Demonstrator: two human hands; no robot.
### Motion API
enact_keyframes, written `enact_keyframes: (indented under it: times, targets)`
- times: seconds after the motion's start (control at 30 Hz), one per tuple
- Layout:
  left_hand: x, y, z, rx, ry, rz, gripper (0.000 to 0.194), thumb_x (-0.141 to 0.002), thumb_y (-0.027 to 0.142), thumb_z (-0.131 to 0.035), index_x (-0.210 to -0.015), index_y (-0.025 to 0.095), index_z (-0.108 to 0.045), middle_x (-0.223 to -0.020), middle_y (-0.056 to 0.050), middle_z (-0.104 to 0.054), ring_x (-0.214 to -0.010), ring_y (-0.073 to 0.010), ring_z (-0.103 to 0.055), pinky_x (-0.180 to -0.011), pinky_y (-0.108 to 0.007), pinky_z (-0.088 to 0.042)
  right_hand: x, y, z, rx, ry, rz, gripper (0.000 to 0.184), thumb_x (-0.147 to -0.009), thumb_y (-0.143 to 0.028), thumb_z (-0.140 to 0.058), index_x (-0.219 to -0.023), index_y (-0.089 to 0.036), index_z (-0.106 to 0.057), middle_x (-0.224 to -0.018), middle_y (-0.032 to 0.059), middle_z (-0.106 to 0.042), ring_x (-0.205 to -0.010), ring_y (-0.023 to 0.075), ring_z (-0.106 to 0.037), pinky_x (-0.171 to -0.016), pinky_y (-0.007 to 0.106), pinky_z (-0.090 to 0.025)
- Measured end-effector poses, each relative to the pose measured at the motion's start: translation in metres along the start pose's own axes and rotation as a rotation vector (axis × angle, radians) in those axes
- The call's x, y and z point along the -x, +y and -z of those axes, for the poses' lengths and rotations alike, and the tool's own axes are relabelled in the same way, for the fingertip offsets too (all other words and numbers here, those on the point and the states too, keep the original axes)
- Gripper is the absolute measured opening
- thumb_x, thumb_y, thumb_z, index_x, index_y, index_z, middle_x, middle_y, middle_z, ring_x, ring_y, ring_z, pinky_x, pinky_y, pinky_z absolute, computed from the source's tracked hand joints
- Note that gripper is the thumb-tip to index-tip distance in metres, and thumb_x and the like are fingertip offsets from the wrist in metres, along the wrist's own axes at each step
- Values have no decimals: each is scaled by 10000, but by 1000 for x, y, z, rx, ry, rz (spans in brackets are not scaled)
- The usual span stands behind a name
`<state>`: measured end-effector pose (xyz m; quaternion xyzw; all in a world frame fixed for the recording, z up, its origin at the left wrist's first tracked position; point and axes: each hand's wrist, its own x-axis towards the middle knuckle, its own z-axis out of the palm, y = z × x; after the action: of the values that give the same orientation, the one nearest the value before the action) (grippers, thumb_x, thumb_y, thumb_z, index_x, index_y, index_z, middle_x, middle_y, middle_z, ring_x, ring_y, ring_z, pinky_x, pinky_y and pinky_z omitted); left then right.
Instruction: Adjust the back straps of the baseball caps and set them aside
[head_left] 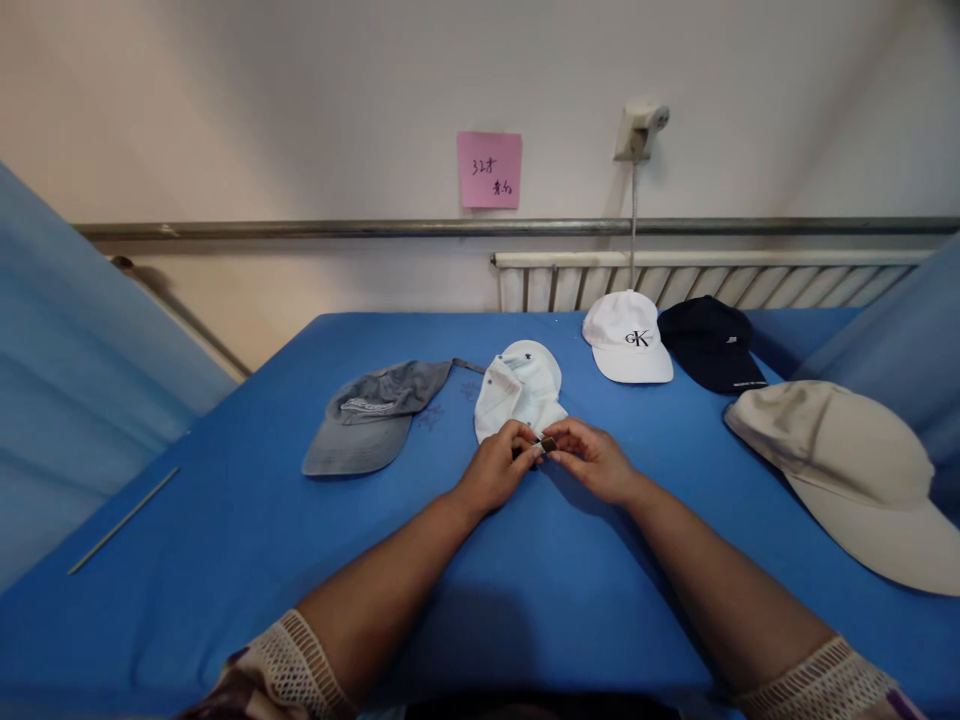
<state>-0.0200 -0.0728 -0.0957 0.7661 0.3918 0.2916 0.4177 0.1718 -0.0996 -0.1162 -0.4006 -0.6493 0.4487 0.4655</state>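
A pale, nearly white baseball cap (pixel 517 385) lies in front of me with its back side toward me. Between my two hands is the cap's strap buckle (pixel 549 444), a small brassy metal piece at the near edge. My left hand (pixel 501 462) pinches the strap on the buckle's left side. On the other side, my right hand (pixel 594 460) grips the buckle end between thumb and fingers. Part of the strap is hidden by my fingertips. Left of the pale cap rests a grey baseball cap (pixel 375 415), its loose strap stretching toward the pale one.
A white cap (pixel 628 335), a navy cap (pixel 709 340) and a beige cap (pixel 855 460) lie to the right on the blue-covered table (pixel 262 560). A thin stick (pixel 124 520) lies at left. Behind are a metal rail (pixel 360 229) and a radiator (pixel 697 275).
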Motion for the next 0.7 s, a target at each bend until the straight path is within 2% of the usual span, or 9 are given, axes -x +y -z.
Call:
enact_keyframes:
  times: [0.2,0.33,0.5,0.6,0.7]
  targets:
    - [2,4,-1,-66,9,-12,129,-885,286,-532,-989,211,-538,-901,-11,-708,-855,-157,-670,-777,-271,-481,2,-4,-4,14,8,-18,284,-811,-261,-623,-1092,-231,-595,-941,25,-685,-848,174,-663,-794,331,-513]
    - [1,7,1,-116,-20,-14,160,-882,284,-534,-1029,221,-537,-892,-5,-704,-856,-166,-659,-796,-284,-466,-1,2,-7,-97,33,-84,239,-825,-314,-609,-1050,-232,-592,-932,21,-692,-855,171,-662,-806,329,-502]
    - [1,6,2,-261,-2,-42,233,-860,299,-565,-1078,217,-559,-878,-12,-690,-842,-180,-628,-777,-291,-445,-4,8,-6,-96,91,-162,225,-784,-420,-655,-825,-207,-594,-730,-20,-621,-625,121,-575,-612,262,-467]
    - [2,6,2,-385,27,-117,274,-826,300,-620,-1086,223,-577,-928,-27,-686,-875,-199,-614,-816,-316,-422,-4,8,-6,-97,61,-172,261,-784,-456,-649,-756,-204,-584,-669,-34,-579,-566,106,-527,-558,246,-435]
    - [2,9,1,-540,22,-209,217,-840,307,-616,-1036,216,-599,-924,-47,-678,-877,-218,-604,-833,-343,-396,-3,7,-6,-92,44,-180,270,-791,-462,-641,-740,-203,-582,-663,-34,-578,-560,104,-519,-549,242,-429]
